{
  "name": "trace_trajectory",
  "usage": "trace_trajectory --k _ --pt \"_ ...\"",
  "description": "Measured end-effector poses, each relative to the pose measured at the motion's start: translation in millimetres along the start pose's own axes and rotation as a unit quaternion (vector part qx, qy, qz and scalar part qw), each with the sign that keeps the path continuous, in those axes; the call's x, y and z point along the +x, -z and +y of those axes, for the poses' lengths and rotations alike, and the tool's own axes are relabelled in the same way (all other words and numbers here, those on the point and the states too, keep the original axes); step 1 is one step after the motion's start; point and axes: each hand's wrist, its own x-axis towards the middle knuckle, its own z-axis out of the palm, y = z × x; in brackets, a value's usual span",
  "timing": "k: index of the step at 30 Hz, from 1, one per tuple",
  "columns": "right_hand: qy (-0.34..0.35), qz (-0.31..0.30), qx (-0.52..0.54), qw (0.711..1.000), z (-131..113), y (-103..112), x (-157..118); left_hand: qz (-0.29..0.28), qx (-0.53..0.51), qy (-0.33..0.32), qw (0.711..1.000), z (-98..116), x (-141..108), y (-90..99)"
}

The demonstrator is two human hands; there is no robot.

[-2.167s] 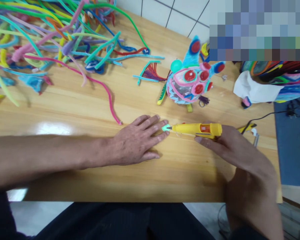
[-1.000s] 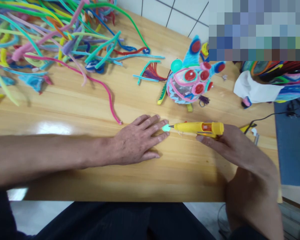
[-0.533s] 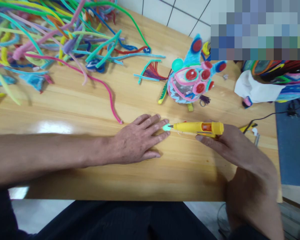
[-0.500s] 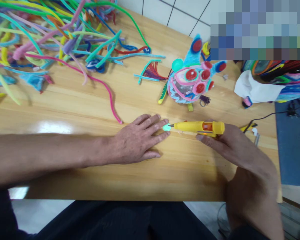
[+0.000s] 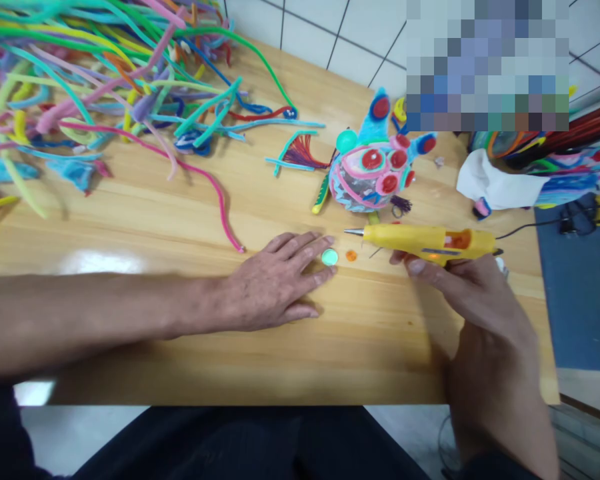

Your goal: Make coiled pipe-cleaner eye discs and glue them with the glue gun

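Glue gun (image 5: 410, 237) up in the right hand (image 5: 463, 277), thumb and fingers grasping it from beneath! It's yellow, with a silvery nozzle (image 5: 354, 231) pointing left and an orange glow low on its side; the dark label (image 5: 441, 252) there is too small to read.

Across to the left hand (image 5: 267, 290): palm down on the surface (image 5: 220, 360), fingers spread, two fingertips flanking a mint-green disc (image 5: 330, 257). And there it is, round, lying flat, a paler ring at its edge! Just right of it sits a small orange disc (image 5: 351, 255).

Now the change: half a second ago the nozzle was right over the green disc; it has swung away, and the orange one has come into view. The left hand stays put. Beyond them, the blue-eared craft figure (image 5: 370, 173) with its red rounds.
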Motion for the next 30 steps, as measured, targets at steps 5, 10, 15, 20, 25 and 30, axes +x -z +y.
trace_trajectory --k 5,10,15,20,25,30 --pt "0.053 0.059 -0.025 0.997 6 -12 3 0.078 -0.06 -0.029 0.995 -1 -1 2.7" --pt "0.181 0.144 -0.152 0.961 14 -28 8 0.152 -0.119 -0.067 0.979 6 0 4.1" --pt "0.257 0.159 -0.267 0.915 21 -41 13 0.151 -0.027 -0.072 0.986 19 3 11.9" --pt "0.307 0.135 -0.327 0.884 31 -55 15 0.116 0.097 -0.064 0.986 25 4 15.2" --pt "0.355 0.16 -0.311 0.867 31 -66 14 0.101 0.164 -0.058 0.98 26 5 11.7" --pt "0.35 0.163 -0.311 0.868 31 -66 11 0.079 0.187 -0.055 0.978 24 4 13.8"
